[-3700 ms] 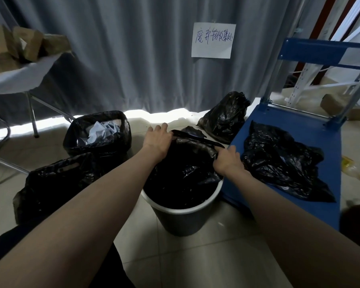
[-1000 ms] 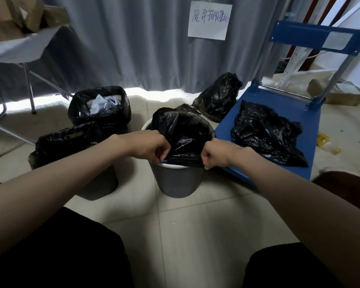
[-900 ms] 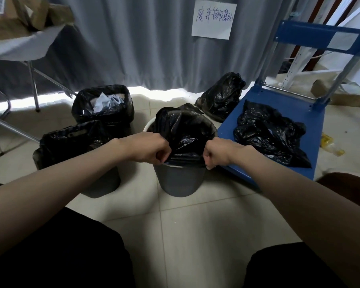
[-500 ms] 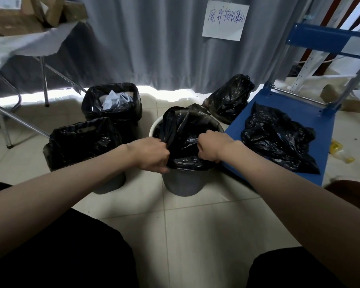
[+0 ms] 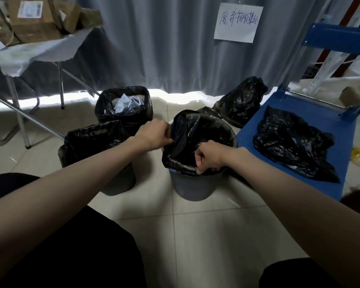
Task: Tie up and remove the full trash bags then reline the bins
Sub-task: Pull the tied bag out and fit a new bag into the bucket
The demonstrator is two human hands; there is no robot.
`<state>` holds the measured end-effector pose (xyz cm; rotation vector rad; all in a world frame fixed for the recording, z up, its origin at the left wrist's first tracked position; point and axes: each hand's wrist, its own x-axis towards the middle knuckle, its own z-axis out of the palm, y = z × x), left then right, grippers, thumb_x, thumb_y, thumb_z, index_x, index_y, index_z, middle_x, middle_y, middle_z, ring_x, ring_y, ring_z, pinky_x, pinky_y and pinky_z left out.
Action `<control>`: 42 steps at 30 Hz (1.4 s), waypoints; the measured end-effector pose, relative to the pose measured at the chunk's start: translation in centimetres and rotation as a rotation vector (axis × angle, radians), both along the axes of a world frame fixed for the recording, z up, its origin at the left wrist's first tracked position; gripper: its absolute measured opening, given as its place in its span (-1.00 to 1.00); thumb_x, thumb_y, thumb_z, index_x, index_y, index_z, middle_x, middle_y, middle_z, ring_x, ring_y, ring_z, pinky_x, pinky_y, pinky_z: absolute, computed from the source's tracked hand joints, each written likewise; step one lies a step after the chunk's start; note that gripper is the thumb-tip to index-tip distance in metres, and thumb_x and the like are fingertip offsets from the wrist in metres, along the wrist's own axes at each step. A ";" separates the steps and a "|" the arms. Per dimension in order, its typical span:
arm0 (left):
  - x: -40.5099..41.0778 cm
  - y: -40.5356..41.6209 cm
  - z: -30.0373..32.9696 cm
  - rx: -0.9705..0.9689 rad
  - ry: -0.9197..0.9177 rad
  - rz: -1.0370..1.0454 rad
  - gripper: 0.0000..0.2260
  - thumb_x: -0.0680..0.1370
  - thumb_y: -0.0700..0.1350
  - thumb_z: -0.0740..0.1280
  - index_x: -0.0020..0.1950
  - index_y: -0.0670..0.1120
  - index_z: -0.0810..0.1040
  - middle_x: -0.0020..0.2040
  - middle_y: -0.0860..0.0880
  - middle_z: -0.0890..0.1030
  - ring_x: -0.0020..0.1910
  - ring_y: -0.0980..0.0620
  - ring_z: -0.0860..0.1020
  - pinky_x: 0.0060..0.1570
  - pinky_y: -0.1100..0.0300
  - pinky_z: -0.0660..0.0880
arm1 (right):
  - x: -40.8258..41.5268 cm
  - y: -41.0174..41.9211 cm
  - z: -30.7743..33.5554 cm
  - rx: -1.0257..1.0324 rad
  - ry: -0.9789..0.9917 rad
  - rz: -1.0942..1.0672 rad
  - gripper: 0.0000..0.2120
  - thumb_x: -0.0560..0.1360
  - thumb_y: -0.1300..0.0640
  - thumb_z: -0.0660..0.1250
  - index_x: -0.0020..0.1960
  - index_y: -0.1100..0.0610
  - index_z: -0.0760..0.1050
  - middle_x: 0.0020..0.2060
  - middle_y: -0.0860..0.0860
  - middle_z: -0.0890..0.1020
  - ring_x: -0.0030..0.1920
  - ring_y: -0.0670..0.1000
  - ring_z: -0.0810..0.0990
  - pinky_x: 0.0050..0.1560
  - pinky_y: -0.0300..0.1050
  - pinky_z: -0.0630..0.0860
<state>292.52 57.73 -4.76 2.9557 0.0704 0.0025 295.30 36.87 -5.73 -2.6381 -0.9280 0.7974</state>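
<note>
A grey round bin (image 5: 192,188) stands on the tiled floor in the middle, with a black liner bag (image 5: 197,132) draped into it and folded over its near rim. My left hand (image 5: 154,134) pinches the liner's edge at the bin's left rim. My right hand (image 5: 208,159) grips the rolled liner edge at the near rim. To the left stands a second bin (image 5: 121,181) covered with a black bag (image 5: 92,140). Behind it is a third lined bin (image 5: 124,104) with white paper inside.
A tied black bag (image 5: 241,100) lies by the grey curtain. A blue platform cart (image 5: 320,113) on the right carries a crumpled black bag (image 5: 293,144). A folding table (image 5: 35,50) with cardboard boxes stands at the far left. My knees are at the bottom edge.
My left hand slid up along the bin's left rim, and my right hand moved to the near rim. More of the liner is now folded over the bin's edge.
</note>
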 end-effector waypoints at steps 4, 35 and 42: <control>0.8 -0.8 -1.0 -0.017 -0.006 0.040 -0.95 0.49 -0.08 0.41 -0.10 -0.03 0.60 -0.06 -0.07 0.62 -0.05 -0.12 0.60 -0.07 0.04 0.55 | 0.2 -0.2 -0.5 -0.020 -0.026 0.031 -0.80 0.35 0.09 0.58 -0.14 0.13 0.61 -0.28 -0.03 0.62 -0.14 0.06 0.64 -0.04 0.00 0.63; 0.4 1.6 -2.4 0.246 0.143 0.263 -0.71 0.40 -0.04 0.47 0.06 -0.10 0.54 0.03 -0.11 0.60 0.09 -0.18 0.57 0.20 -0.03 0.32 | 0.5 -2.0 -1.6 -0.069 -0.046 0.077 -0.74 0.32 0.03 0.58 -0.23 0.00 0.48 -0.26 -0.11 0.55 -0.16 -0.02 0.55 -0.15 -0.10 0.49; 0.0 2.4 0.4 0.099 0.053 0.015 -0.84 0.37 -0.04 0.52 -0.17 0.00 0.57 -0.15 0.02 0.63 -0.07 -0.04 0.59 -0.13 0.13 0.36 | -0.1 -1.0 -0.9 0.032 -0.089 0.055 -0.61 0.25 -0.19 0.58 -0.13 0.03 0.54 -0.25 -0.13 0.55 -0.20 -0.10 0.52 -0.22 -0.12 0.45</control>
